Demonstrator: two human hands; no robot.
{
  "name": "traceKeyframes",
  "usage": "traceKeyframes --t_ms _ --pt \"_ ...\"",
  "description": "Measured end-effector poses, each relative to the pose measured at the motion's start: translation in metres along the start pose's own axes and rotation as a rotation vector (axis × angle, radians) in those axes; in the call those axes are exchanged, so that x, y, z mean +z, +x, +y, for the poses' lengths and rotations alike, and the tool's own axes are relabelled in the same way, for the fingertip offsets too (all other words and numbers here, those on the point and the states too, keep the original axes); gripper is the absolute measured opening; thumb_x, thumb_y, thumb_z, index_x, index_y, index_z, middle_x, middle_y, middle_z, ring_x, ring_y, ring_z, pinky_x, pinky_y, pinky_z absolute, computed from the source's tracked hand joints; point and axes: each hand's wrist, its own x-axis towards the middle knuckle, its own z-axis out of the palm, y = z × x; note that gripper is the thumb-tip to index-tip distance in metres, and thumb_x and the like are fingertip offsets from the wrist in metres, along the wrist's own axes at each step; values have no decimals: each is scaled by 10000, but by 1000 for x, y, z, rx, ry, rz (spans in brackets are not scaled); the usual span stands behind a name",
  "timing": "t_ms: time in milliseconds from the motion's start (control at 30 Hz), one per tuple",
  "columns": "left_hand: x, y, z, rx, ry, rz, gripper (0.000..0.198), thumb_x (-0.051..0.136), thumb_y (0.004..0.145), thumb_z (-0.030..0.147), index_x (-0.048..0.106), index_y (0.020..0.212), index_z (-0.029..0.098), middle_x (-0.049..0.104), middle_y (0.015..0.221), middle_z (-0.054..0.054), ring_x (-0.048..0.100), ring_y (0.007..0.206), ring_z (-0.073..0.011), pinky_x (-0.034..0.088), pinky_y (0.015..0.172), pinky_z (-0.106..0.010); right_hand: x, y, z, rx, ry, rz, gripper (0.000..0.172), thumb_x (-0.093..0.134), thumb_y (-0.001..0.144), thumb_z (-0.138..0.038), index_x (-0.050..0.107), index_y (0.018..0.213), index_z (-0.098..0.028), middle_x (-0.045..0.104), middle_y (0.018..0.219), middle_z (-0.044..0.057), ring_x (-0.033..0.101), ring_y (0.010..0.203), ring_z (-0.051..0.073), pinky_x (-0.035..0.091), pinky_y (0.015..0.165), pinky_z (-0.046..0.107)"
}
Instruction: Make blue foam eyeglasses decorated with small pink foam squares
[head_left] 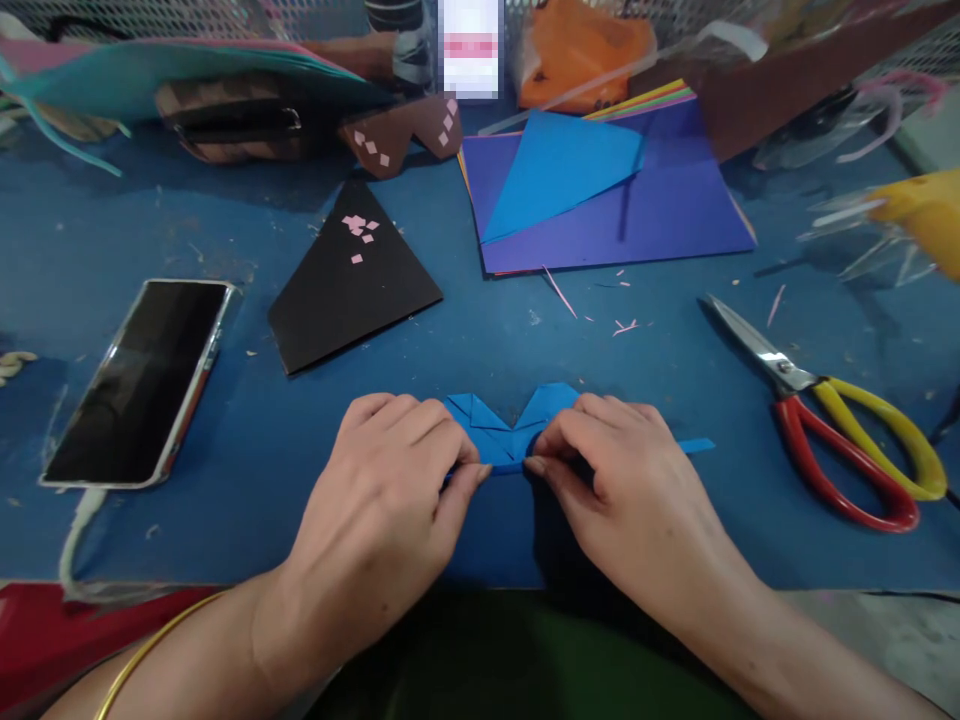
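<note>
A blue folded paper piece [504, 440] lies near the table's front edge, with two rounded lobes and a notch between them on its far side. Its lower edge is pinched on the left by my left hand [386, 480], thumb against fingers. On the other side my right hand [626, 480] pinches the same edge, its thumb close to the left one. A thin blue paper strip [699, 445] sticks out past my right hand. Both hands cover the outer parts of the folded paper.
Scissors [784, 372] with red and yellow handles lie at right. A phone [142, 385] with a cable is at left. Beyond the hands are black folded paper [352, 300] with pink bits, purple sheets [675, 200], a blue sheet [570, 165] and brown paper glasses [375, 140].
</note>
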Motion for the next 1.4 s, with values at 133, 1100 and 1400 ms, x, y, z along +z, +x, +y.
traceKeyframes --t_ms 133,1100,1400 --pt "0 3 -2 8 23 -20 218 576 909 233 504 704 208 529 709 20 471 687 -179 348 741 -396 -1 1 0 13 -3 8 126 610 827 -120 543 783 -217 584 747 -10 516 717 171 343 689 350" --pt "24 -19 24 379 390 163 278 527 928 160 665 1112 5 720 927 -119 634 780 -241 565 643 -370 -2 -1 6 1 15 64 180 710 844 -187 537 805 -216 633 720 -62 590 713 142 338 773 350" --pt "25 -19 32 357 414 206 378 528 924 264 695 1079 -37 740 957 -172 660 825 -276 576 678 -371 -13 -10 21 91 8 136 166 725 796 -135 589 814 -230 663 728 -68 603 737 156 369 805 365"
